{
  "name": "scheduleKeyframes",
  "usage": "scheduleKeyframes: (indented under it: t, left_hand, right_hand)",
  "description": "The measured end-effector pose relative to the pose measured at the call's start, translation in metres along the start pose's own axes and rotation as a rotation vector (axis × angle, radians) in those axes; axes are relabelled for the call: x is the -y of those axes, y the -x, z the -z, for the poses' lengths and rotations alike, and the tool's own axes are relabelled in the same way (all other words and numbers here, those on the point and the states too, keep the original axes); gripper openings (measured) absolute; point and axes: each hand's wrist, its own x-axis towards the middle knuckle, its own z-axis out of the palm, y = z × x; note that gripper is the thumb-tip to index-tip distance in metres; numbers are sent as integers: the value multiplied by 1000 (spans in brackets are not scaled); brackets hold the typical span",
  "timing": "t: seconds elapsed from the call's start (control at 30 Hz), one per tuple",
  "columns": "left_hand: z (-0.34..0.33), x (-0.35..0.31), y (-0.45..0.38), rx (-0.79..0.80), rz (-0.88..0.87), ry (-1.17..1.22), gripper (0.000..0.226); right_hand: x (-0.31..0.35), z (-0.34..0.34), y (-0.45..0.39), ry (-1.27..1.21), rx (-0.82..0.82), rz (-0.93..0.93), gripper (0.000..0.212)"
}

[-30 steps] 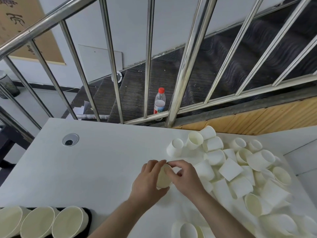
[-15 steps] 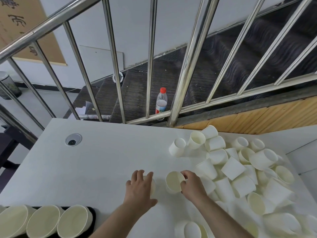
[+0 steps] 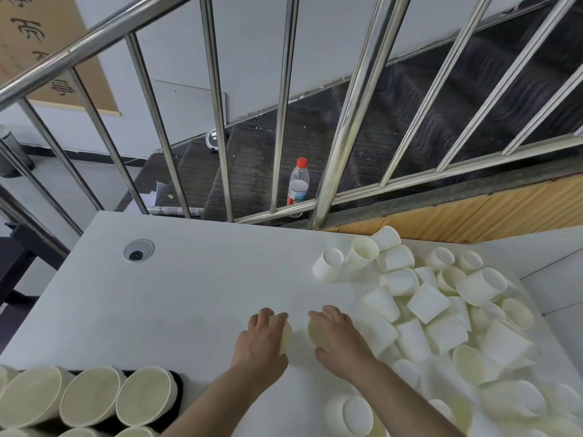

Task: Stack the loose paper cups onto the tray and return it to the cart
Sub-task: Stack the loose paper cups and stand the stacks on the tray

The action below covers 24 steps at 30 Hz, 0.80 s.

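tray [image 3: 178, 393]: lower-left table corner, cup stacks loaded | left hand [image 3: 262, 340]: right of tray, fingers curled round one cup [image 3: 286, 337] | right hand [image 3: 339, 334]: further right, grips second cup [image 3: 314, 334] | loose cups [image 3: 441, 313]: far right of tray, many unstacked; cart not visible

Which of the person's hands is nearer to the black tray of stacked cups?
Left. The left hand, gripping a cup, lies just right of the black tray; the right hand grips another cup farther right, beside the loose cups.
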Motion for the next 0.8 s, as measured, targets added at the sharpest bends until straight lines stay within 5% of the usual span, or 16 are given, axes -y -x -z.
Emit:
scheduleKeyframes:
  t: [0.8]
  left_hand:
    - [-5, -1, 184, -255, -84, 112, 68]
  right_hand:
    - [65, -32, 163, -48, -290, 188, 69]
